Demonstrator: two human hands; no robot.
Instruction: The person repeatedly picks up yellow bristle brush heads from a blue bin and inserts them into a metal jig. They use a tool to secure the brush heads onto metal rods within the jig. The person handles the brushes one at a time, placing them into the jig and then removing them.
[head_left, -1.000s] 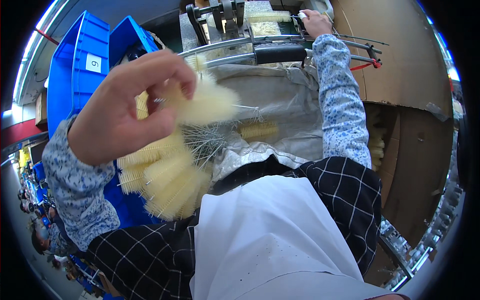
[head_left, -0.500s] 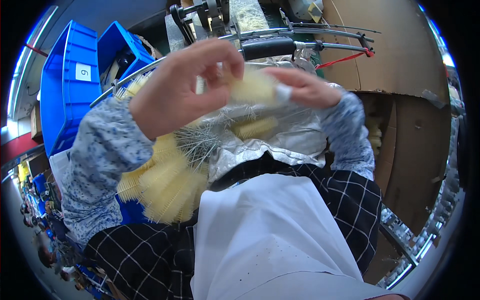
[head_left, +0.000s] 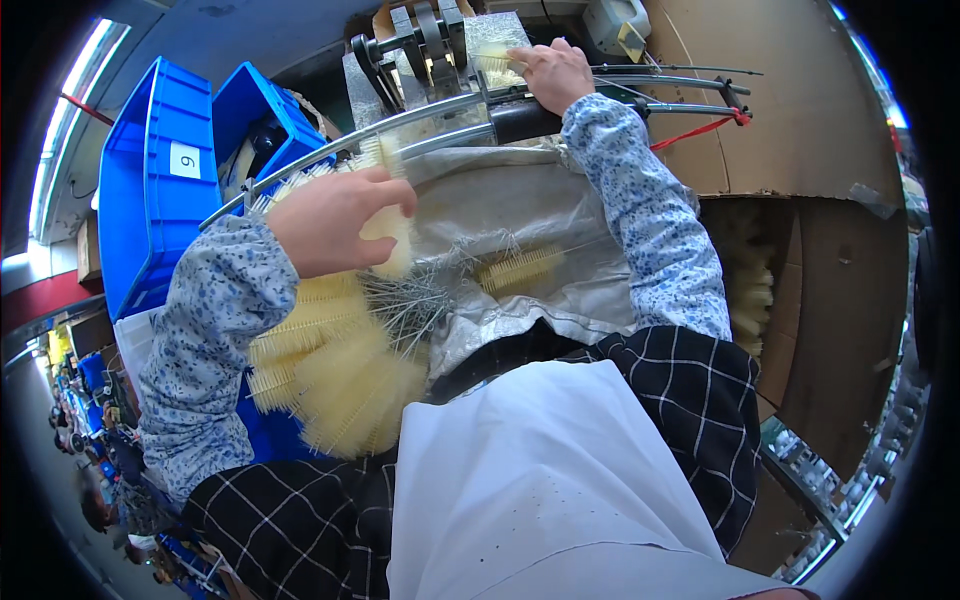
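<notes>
My left hand point(head_left: 335, 220) hovers over a pile of cream bristle brushes point(head_left: 365, 385) at the left, thumb and fingers curved apart. Just beyond its fingertips one brush point(head_left: 398, 245) stands on end; no firm grip on it shows. Farther off, my right hand point(head_left: 557, 75) is closed at the end of a cream bristle brush point(head_left: 492, 56), beside the machine point(head_left: 430, 50) and above its black-sleeved bar point(head_left: 527, 120). Thin metal wire stems point(head_left: 410, 305) lie heaped by the pile. Another brush point(head_left: 522, 270) rests on the silvery sheet point(head_left: 500, 205) across my lap.
Blue bins point(head_left: 165, 190) stand at the left. Curved metal rods point(head_left: 400, 125) cross in front of the machine, with a red tie point(head_left: 700, 130) at their right end. A large cardboard box point(head_left: 840, 300) on the right has more brushes point(head_left: 745, 275) inside.
My hands have separated from around a blurred brush in the middle. The right hand went forward to the machine; the left drew back left and down over the pile.
</notes>
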